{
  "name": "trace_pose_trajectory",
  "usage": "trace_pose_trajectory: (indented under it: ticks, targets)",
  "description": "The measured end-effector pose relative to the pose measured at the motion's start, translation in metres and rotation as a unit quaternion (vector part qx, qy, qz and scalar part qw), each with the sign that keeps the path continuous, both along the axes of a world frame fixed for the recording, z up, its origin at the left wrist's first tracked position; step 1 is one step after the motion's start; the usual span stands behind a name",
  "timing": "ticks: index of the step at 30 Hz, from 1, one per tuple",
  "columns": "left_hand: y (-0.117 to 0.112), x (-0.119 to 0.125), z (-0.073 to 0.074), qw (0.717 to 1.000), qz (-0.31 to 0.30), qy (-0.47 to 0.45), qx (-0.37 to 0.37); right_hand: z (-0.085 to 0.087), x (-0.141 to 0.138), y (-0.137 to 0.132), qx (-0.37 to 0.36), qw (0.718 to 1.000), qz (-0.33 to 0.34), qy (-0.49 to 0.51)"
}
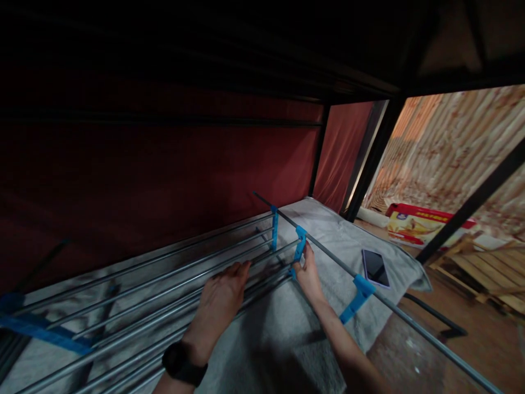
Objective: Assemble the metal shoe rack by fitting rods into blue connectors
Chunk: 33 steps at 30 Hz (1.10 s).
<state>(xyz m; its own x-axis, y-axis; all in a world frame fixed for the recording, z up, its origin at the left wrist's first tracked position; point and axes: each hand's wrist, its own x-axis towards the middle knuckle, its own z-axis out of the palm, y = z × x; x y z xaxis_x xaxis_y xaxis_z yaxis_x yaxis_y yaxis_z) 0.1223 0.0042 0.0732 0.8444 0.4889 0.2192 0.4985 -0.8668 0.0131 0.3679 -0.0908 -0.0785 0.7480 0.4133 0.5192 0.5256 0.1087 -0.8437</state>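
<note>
My left hand (225,290), with a dark watch on its wrist, is closed around one of the grey metal tubes (172,277) of a rack. Its fingertips are partly hidden behind the tubes. My right hand (307,273) pinches a blue plastic connector (301,243), where tube ends meet it. A long grey pole (328,253) runs through the tops of this connector, a farther blue connector (274,227) and a nearer blue connector (359,295). At the left, another blue connector (45,328) joins the other tube ends.
The rack lies on a light grey cloth (274,323) under a dark frame (375,153). A phone (375,268) rests on the cloth to the right. Beyond are a red and yellow box (418,225) and a wooden pallet (484,268). A red sheet (184,169) hangs behind.
</note>
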Motion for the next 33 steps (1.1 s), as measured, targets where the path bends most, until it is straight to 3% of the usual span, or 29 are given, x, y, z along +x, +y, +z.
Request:
trace_pose_trajectory:
  ticks: [7,15,23,33]
  targets:
    - [-0.001,0.004,0.012,1.0,0.013,0.02,0.008,0.03,-0.002,0.011,0.015,0.999,-0.011,0.039]
    - [0.0,0.003,0.006,0.999,0.01,0.024,0.046,0.025,-0.002,0.017,0.025,0.998,-0.015,0.048]
    - [-0.002,0.001,0.009,0.998,-0.001,0.042,0.042,0.035,-0.012,0.017,0.004,0.998,-0.046,0.052]
    - [0.0,0.002,0.003,0.999,-0.004,0.037,0.029,0.032,-0.011,0.014,-0.012,0.997,-0.041,0.064]
